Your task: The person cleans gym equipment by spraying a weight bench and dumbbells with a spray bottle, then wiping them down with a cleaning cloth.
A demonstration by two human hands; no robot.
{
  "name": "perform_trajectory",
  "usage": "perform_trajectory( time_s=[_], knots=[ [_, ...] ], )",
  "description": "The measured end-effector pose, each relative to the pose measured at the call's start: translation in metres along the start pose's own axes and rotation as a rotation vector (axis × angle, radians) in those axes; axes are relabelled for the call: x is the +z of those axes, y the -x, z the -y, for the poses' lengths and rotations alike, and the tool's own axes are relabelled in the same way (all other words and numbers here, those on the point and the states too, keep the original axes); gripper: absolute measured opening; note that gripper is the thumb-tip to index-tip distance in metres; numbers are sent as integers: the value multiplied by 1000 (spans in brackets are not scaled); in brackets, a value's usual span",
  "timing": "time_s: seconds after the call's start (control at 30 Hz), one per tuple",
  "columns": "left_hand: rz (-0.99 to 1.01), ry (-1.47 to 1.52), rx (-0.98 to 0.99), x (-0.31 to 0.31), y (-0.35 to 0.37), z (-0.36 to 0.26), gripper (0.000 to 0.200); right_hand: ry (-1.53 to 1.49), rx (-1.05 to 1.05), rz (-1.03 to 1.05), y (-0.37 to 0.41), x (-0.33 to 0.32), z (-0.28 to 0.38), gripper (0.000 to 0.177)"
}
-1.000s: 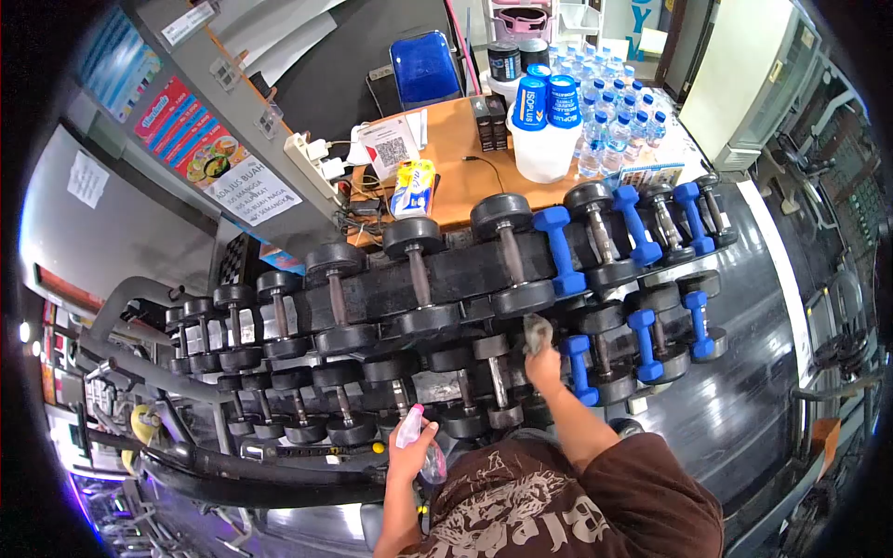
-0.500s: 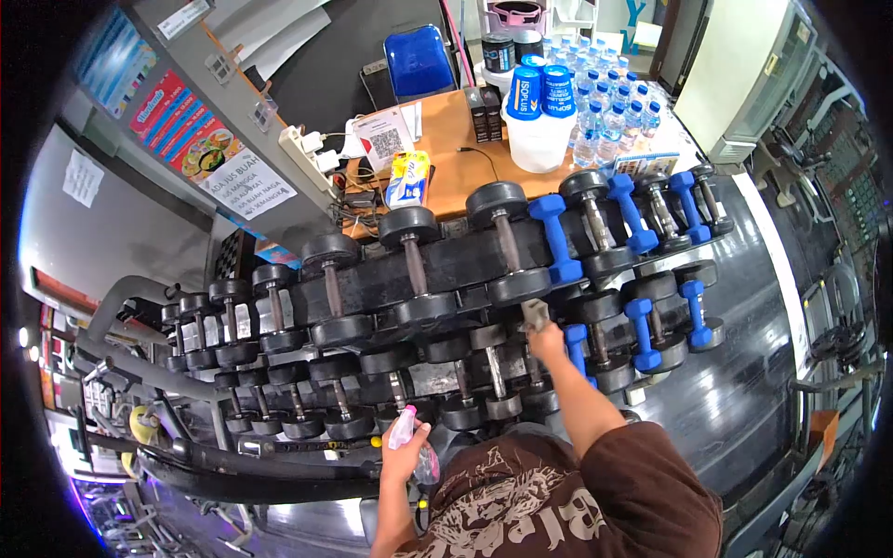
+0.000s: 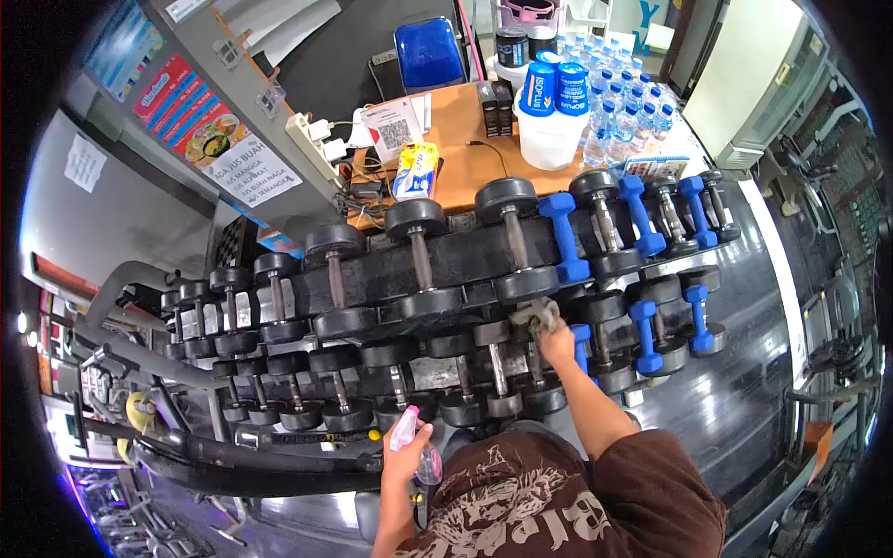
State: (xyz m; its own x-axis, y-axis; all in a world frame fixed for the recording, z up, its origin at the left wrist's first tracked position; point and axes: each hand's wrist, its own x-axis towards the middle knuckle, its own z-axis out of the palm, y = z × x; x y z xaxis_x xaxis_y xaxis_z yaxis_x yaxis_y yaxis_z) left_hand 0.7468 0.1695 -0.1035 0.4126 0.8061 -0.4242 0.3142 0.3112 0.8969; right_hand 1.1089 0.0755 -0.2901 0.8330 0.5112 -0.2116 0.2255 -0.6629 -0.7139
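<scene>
My right hand (image 3: 558, 344) grips a grey-beige cloth (image 3: 534, 317), which overlaps the top end of a black dumbbell on the rack's lower tier. Just above the cloth is the round head of a larger black dumbbell (image 3: 510, 237) on the upper tier. A blue dumbbell (image 3: 580, 348) lies beside my right wrist. Low in front of my body, my left hand (image 3: 406, 453) is wrapped round a clear spray bottle (image 3: 430, 465) with a pink and white spray head (image 3: 406, 427). Near the spray head rests a black dumbbell (image 3: 396, 383) with a silver handle.
Behind the two-tier dumbbell rack (image 3: 460, 265) stands a wooden desk (image 3: 456, 172) with a white bucket (image 3: 547, 139), several water bottles (image 3: 625, 116) and a yellow-blue packet (image 3: 415, 171). Black machine bars (image 3: 251, 474) run along the lower left. A blue chair (image 3: 429, 56) is farther back.
My right hand with the cloth has shifted slightly right and down, and more of the cloth shows spread out. My left hand still holds the spray bottle. The view has turned slightly.
</scene>
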Motion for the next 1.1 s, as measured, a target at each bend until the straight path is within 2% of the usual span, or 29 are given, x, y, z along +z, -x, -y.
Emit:
perform_trajectory(
  time_s=[0.1, 0.17, 0.23, 0.27, 0.37, 0.4, 0.43, 0.5, 0.53, 0.63, 0.77, 0.8, 0.83, 0.9, 0.93, 1.0, 1.1],
  knots=[
    [38, 0, 29, 9, -7, -11, 18, 190, 150, 92, 22, -6, 16, 57],
    [61, 15, 48, 18, -11, -26, 18, 197, 52, 157, 43, -16, 20, 53],
    [78, 60, 81, 30, -17, -41, 17, 229, -43, 302, 48, -17, -3, 54],
    [91, 64, 85, 34, -20, -45, 16, 361, -69, 394, 48, -17, -12, 53],
    [126, 42, 92, 40, -23, -55, 16, 248, -124, 335, 33, -24, -23, 47],
    [135, 46, 80, 41, -24, -56, 15, -16, -187, 156, 25, -30, -13, 43],
    [146, 13, 94, 40, -25, -55, 16, -114, 38, 108, 14, -34, -1, 41],
    [174, -53, 124, 37, -29, -52, 18, -158, 71, -98, -6, -24, 1, 40],
    [182, -44, 128, 37, -30, -54, 18, -213, 59, -90, -7, -22, 4, 44],
    [189, -20, 133, 39, -32, -57, 18, -19, 78, -11, 20, -9, 11, 48],
    [179, 6, 96, 43, -40, -58, 19, 88, 69, 183, 49, -17, 7, 51],
    [183, 17, 84, 48, -44, -60, 19, 111, -6, 219, 48, -16, -7, 51],
    [207, 3, 81, 53, -48, -62, 19, 185, -11, 354, 44, -6, -33, 49],
    [250, -33, 82, 65, -60, -70, 20, 79, -134, 387, 60, -4, -61, 48],
    [227, -68, 149, 76, -64, -75, 19, 8, -15, 417, 63, -14, -52, 46],
    [252, -124, 150, 90, -73, -89, 18, -133, 234, 486, 83, -36, -41, 43],
    [286, -198, 187, 112, -82, -111, 18, -285, 234, 442, 94, -36, -60, 37]
  ],
)
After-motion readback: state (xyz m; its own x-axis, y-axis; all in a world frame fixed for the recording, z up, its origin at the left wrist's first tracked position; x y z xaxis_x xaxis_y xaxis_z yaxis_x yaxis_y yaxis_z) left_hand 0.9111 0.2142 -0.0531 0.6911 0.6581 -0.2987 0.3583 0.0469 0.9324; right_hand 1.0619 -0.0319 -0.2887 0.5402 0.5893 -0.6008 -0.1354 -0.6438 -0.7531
